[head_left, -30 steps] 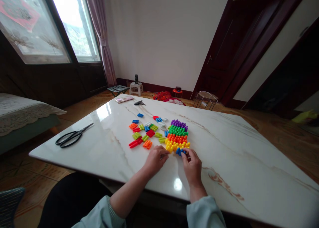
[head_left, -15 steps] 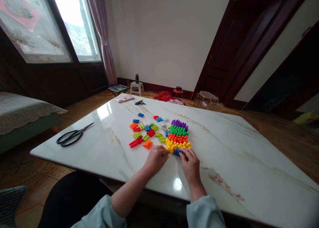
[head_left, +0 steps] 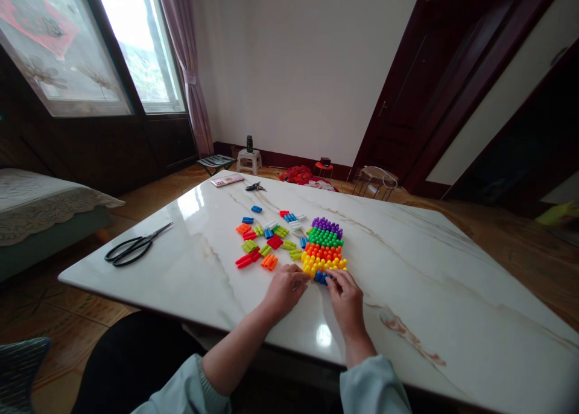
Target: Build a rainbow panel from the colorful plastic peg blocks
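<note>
In the head view, rows of round-tipped plastic toy pieces stand packed together: purple pieces [head_left: 326, 226] at the back, then green pieces [head_left: 324, 238], orange pieces [head_left: 322, 251] and yellow pieces [head_left: 323, 263]. My right hand [head_left: 346, 296] pinches a group of blue pieces [head_left: 321, 277] against the front of the yellow row. The fingers of my left hand [head_left: 284, 288] are closed at the yellow row's front left corner, touching it; their tips are partly hidden. Loose connected pieces in red [head_left: 248, 258], orange [head_left: 269, 262], lime green [head_left: 288, 244], blue and white lie to the left.
Black-handled scissors [head_left: 136, 245] lie at the left of the white marble-patterned table [head_left: 420, 281]. A phone [head_left: 227, 180] and a set of keys [head_left: 256, 186] rest near the far edge. Beyond it are a white stool [head_left: 248, 159] and a round stool [head_left: 377, 174].
</note>
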### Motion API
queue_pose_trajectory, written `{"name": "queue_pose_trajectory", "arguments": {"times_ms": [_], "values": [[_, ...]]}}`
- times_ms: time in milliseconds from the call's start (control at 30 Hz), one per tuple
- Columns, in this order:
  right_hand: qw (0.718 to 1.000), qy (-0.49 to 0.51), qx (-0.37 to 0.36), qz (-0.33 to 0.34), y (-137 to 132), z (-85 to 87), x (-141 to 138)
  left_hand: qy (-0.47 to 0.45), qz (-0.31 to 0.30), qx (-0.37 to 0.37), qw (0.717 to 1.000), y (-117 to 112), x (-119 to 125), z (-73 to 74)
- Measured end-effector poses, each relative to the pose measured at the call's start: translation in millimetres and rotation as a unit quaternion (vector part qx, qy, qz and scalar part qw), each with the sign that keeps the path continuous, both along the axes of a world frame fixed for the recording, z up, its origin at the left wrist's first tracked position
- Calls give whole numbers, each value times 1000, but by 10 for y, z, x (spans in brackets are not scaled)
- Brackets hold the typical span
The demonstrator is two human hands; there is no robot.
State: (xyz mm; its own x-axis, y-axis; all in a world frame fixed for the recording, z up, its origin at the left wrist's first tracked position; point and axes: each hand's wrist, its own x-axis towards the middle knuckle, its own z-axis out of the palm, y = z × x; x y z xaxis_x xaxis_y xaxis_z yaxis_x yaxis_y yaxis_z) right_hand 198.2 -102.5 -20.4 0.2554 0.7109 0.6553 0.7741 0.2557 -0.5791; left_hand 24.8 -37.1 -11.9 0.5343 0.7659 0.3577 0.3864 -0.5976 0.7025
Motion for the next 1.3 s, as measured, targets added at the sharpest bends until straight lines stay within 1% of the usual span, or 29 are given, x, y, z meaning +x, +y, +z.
{"name": "queue_pose_trajectory", "arguments": {"times_ms": [333, 600, 867, 1100, 1300], "values": [[1000, -6, -5, -2, -3, -6, 6, 23, -10, 25, 999, 7, 5, -13], [1000, -6, 5, 0, 0, 35, -21, 24, -7, 15, 1000, 13, 11, -27], [1000, -7, 10, 0, -3, 33, -24, 30, -8, 14, 999, 3, 6, 7], [1000, -8, 10, 0, 2, 19, -18, 31, -8, 18, 999, 14, 10, -26], [1000, -5, 9, 4, 1, 30, -19, 31, -9, 18, 999, 9, 6, -13]]}}
